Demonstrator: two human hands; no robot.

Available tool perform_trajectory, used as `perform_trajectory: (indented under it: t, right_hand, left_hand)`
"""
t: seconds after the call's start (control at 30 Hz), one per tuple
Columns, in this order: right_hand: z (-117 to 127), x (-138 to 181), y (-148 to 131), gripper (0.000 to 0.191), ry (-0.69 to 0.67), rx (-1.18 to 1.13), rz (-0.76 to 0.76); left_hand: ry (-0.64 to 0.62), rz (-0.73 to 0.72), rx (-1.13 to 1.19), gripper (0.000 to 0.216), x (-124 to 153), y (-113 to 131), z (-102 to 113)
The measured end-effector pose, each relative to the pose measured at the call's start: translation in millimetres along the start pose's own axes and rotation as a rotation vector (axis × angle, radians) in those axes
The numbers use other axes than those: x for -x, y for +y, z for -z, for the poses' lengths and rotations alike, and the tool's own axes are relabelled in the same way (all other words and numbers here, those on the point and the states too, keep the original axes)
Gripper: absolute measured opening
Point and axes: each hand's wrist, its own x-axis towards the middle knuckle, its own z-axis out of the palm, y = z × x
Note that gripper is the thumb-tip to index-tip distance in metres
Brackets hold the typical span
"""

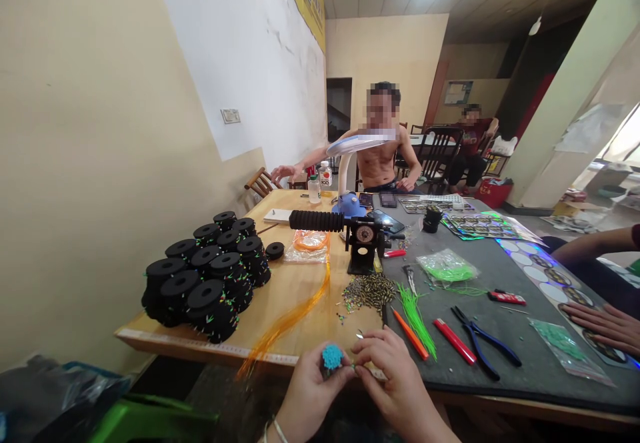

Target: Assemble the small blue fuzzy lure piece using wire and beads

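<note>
In my left hand (pixel 313 389) is a bundle with turquoise tips (pixel 332 357), its fingers curled round it at the table's front edge. My right hand (pixel 387 376) is close beside it, thumb and forefinger pinched near the left thumb tip. Something tiny and greenish shows between the two hands, too small to name. Just beyond my fingers lies a pile of small dark and brassy beads (pixel 370 291), with a few coloured bits near it. Long orange strands (pixel 295 319) hang over the table edge to the left of my hands.
Stacked black foam spools (pixel 205 296) fill the left side. A black winding device (pixel 364 239) stands mid-table. On the grey mat lie an orange pen-like tool (pixel 410 333), green strands (pixel 417 319), a red lighter (pixel 454 341) and blue-handled pliers (pixel 485 341). Another person's hand (pixel 605 326) rests at right.
</note>
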Motion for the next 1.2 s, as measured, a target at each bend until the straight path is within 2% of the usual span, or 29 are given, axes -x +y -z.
perform_trajectory:
  t: [0.17, 0.37, 0.67, 0.83, 1.0, 1.2]
  right_hand:
    - [4.9, -0.3, 0.4, 0.012, -0.067, 0.018, 0.042]
    - [5.3, -2.5, -3.9, 0.019, -0.100, 0.015, 0.015]
    - [3.0, 0.7, 1.2, 0.020, -0.060, -0.005, -0.014]
    - [2.2, 2.5, 3.0, 0.020, -0.053, -0.002, -0.018]
    - [3.0, 2.0, -0.8, 0.017, -0.064, -0.002, -0.017]
    - [4.4, 4.6, 0.3, 0.014, -0.045, 0.003, -0.035]
  left_hand:
    - [-0.041, 0.028, -0.108, 0.018, 0.2, 4.4, 2.2]
    - [-0.051, 0.018, -0.254, 0.010, -0.4, 6.3, 0.5]
    - [-0.069, 0.000, -0.215, 0.013, -0.2, 2.5, -1.2]
    - [-0.024, 0.002, -0.255, 0.015, -0.3, 2.4, -1.7]
    - [-0.067, -0.022, -0.230, 0.016, 0.7, 2.1, -2.4]
    - [-0.006, -0.078, -0.322, 0.014, 9.2, -3.5, 2.5]
